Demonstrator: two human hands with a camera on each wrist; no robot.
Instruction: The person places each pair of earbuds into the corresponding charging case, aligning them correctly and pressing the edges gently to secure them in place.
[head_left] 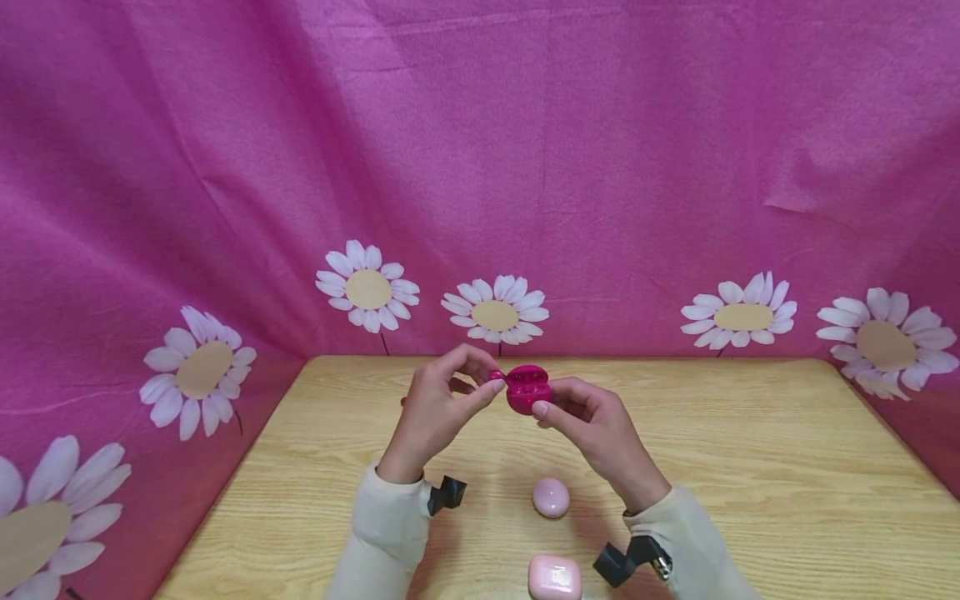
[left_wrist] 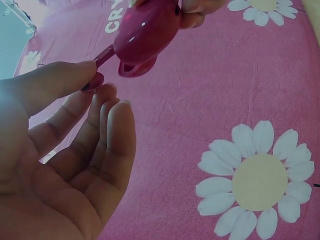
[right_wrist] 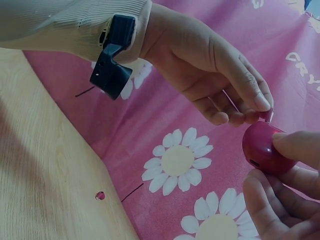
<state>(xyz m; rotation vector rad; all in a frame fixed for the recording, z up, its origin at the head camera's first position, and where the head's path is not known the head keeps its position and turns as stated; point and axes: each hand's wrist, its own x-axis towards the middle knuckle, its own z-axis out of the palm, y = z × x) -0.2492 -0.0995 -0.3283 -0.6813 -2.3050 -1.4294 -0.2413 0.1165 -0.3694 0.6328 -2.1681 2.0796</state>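
My right hand [head_left: 600, 425] grips a magenta earbud charging case [head_left: 528, 400], its lid raised. Between thumb and index finger, my left hand [head_left: 442, 408] pinches a magenta earbud [left_wrist: 93, 81] by its bud end. In the left wrist view the earbud's stem reaches to the case's edge; whether it touches is hard to tell. The case's smooth rounded underside faces the right wrist view, with thumb and fingers around it. A second small magenta earbud [right_wrist: 100, 195] lies on the table, mostly hidden behind my left hand in the head view.
On the wooden table [head_left: 750, 467], a round pale pink case [head_left: 551, 497] lies nearer me than the hands. Closer still is a pink rounded-rectangular case [head_left: 555, 577]. A magenta cloth [head_left: 600, 167] printed with daisies hangs behind and beside the table. Black camera mounts [head_left: 447, 494] sit on both wrists.
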